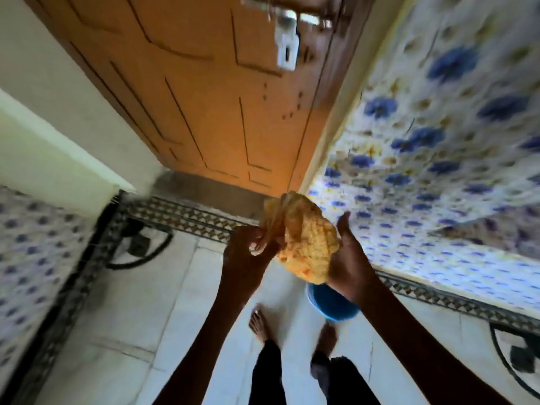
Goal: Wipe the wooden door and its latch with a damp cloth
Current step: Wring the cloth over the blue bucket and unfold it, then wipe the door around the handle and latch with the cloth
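Note:
The orange-brown wooden door (204,92) with carved panels stands ahead, its metal latch (287,30) blurred at the top with a pale padlock hanging from it. A bunched yellow cloth (304,241) is held up between both hands, well below the latch and in front of the door's foot. My left hand (251,249) pinches the cloth's left end with closed fingers. My right hand (350,258) cups its right side from beneath, thumb up.
A blue bucket (333,305) sits on the white tiled floor under my right wrist, beside my bare feet (260,323). Floral blue tiled walls (438,141) close in on the right and the left. A white ledge (58,159) juts out at left.

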Tool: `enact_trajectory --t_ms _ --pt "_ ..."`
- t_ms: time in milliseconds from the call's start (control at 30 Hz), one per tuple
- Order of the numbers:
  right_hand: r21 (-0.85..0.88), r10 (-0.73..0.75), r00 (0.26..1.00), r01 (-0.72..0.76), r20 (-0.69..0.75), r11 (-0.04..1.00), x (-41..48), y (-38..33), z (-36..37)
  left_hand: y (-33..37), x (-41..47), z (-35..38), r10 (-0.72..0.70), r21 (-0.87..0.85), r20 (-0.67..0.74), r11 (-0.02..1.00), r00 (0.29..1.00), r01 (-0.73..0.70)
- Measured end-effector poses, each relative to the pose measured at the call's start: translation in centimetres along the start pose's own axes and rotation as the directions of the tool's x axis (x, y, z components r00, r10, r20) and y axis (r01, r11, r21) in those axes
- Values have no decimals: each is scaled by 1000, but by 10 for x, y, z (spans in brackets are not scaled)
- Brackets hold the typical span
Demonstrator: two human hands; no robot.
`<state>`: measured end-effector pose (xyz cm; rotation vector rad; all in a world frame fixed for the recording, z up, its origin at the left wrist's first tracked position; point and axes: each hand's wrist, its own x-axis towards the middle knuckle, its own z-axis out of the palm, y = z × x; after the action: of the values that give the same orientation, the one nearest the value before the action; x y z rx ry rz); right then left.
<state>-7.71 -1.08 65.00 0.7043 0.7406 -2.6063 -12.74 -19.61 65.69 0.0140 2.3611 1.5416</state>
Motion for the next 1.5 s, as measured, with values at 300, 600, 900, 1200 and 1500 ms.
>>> enact_trajectory --t_ms 300,600,900,1200,1500 --pt "-250 -252 959 214 -131 944 7 -19 128 88 7 -99 -68 -385 5 921 998 65" --pt "-241 -169 984 178 58 954 60 -79 197 134 90 -151 -80 -705 305 651 949 282" --pt "-301 -243 970 225 -20 927 104 -132 233 170 196 -158 56 -761 290 618 955 194" --pt "-340 -892 350 833 -286 436 106 -181 246 257 301 -141 570 -241 121 811 813 -533" --pt "-930 -983 -173 348 64 -121 183 -263 282 330 423 -121 908 685 389 -171 157 -708"
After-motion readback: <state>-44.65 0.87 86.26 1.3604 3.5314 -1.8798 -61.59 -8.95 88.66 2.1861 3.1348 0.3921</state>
